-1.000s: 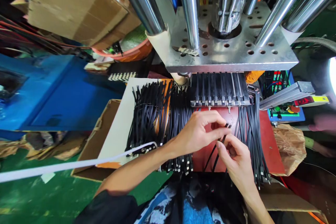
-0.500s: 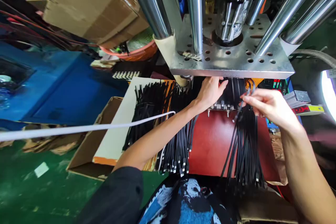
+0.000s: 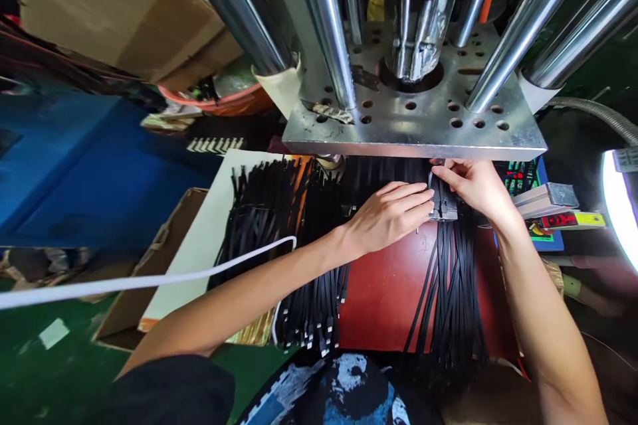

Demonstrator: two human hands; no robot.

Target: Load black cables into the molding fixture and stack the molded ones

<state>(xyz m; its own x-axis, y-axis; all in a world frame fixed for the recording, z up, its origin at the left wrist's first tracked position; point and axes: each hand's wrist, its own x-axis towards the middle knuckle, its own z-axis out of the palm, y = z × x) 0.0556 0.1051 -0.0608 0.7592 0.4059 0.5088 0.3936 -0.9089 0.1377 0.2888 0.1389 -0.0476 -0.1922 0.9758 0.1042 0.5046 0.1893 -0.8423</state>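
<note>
My left hand [image 3: 393,216] lies with fingers stretched out over a metal fixture [image 3: 443,209] below the press plate, its fingertips at the fixture's edge. My right hand [image 3: 471,186] pinches a thin black cable [image 3: 431,178] just above the fixture, close to the left fingertips. The exact grip is partly hidden by the fingers. A bundle of black flat cables [image 3: 456,292] hangs from the right of the fixture over the red work surface [image 3: 381,299]. More black cables [image 3: 312,305] with small metal plugs lie beside my left forearm.
Just above my hands is a thick steel press plate [image 3: 413,136] with steel columns [image 3: 326,33]. A white cord [image 3: 149,282] crosses at left, over a white board [image 3: 172,279] and a cardboard box [image 3: 124,305]. A bright lamp [image 3: 618,206] stands at right.
My left hand has come out from under the plate edge and flattened over the fixture. My right hand has moved left and in to the fixture with the cable. The view has shifted slightly.
</note>
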